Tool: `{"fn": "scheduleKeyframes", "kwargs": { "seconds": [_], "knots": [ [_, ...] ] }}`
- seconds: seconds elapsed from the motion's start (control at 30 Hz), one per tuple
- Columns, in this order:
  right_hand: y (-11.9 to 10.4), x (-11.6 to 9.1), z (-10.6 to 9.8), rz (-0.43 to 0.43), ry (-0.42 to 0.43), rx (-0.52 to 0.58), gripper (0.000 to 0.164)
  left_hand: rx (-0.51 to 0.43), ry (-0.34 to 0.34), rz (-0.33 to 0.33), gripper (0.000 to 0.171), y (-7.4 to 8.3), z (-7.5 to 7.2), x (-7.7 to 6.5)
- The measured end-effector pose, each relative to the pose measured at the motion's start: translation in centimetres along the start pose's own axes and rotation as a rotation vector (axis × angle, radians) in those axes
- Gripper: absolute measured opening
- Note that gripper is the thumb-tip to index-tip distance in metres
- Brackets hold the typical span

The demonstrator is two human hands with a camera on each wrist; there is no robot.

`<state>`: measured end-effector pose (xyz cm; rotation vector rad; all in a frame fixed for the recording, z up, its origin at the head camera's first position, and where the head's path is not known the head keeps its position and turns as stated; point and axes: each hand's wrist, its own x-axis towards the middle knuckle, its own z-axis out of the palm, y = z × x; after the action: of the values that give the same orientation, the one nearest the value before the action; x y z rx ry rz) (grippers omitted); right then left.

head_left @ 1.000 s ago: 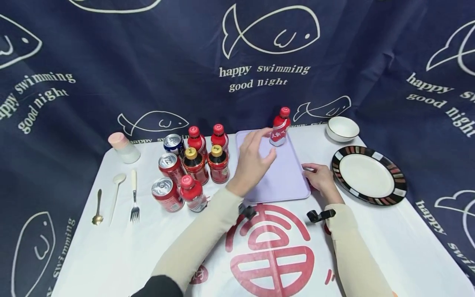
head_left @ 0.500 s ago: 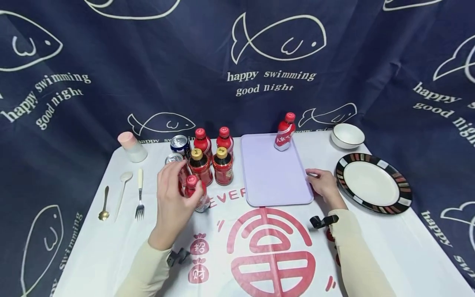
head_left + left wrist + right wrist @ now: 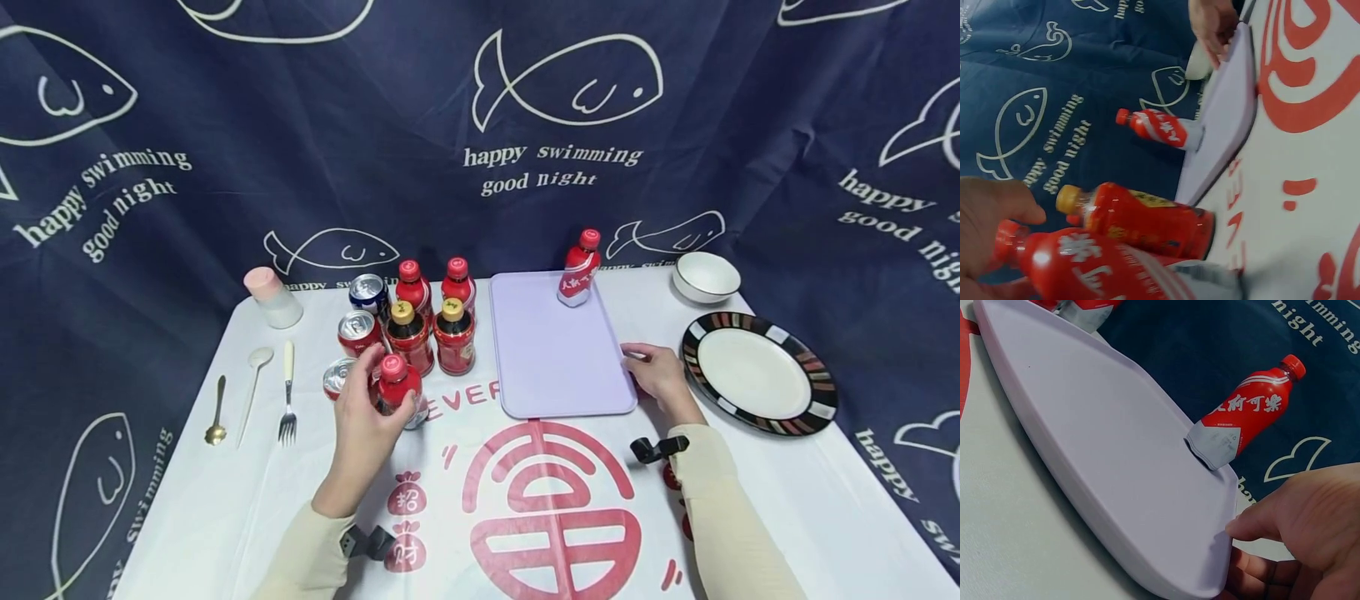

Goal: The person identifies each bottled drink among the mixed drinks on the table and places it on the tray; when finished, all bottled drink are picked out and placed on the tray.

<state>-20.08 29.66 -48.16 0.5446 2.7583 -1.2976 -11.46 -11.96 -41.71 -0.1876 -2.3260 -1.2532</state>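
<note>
In the head view my left hand [image 3: 369,433] curls round a red-capped cola bottle [image 3: 396,375] at the front of the drink group; thumb in front, forefinger on the left. The left wrist view has this cola bottle [image 3: 1104,262] upright, with the hand [image 3: 991,231] about its cap and neck; contact there is hard to judge. My right hand [image 3: 658,375] pinches the right edge of a lilac tray [image 3: 558,367], thumb on the rim and fingers below, as the right wrist view confirms. Another red cola bottle [image 3: 579,268] stands at the tray's back right corner.
Beside the left hand stand cola cans [image 3: 358,329], a blue can [image 3: 369,292], gold-capped bottles [image 3: 454,337] and more red-capped bottles [image 3: 459,283]. Farther left are a fork [image 3: 288,392], spoons [image 3: 255,383] and a pink-lidded jar [image 3: 273,300]. A plate [image 3: 693,350] and bowl [image 3: 705,279] lie right.
My left hand has left the cola bottle on the tray, crossed left to the front cola bottle and settled lower round it. The right hand stays at the tray edge; the head view shifts slightly.
</note>
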Motion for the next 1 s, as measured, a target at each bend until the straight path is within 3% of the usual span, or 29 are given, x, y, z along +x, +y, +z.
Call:
{"fn": "scheduleKeyframes", "kwargs": {
  "seconds": [0.2,0.57,0.8,1.0],
  "knots": [
    [-0.1,-0.1,0.0,0.001,-0.006,0.012,0.035,0.053,0.005,-0.051,0.065,-0.3,1.3,-0.4],
    [0.1,-0.2,0.2,-0.026,0.025,-0.045,0.035,0.086,-0.042,-0.093,0.073,-0.1,1.2,-0.3],
    [0.0,-0.3,0.3,-0.027,0.031,-0.046,0.035,0.024,-0.003,-0.038,0.073,-0.5,1.4,-0.6],
    [0.0,-0.4,0.2,-0.020,0.025,-0.024,0.035,-0.095,-0.006,0.031,0.070,0.7,2.1,0.0]
  ]
}}
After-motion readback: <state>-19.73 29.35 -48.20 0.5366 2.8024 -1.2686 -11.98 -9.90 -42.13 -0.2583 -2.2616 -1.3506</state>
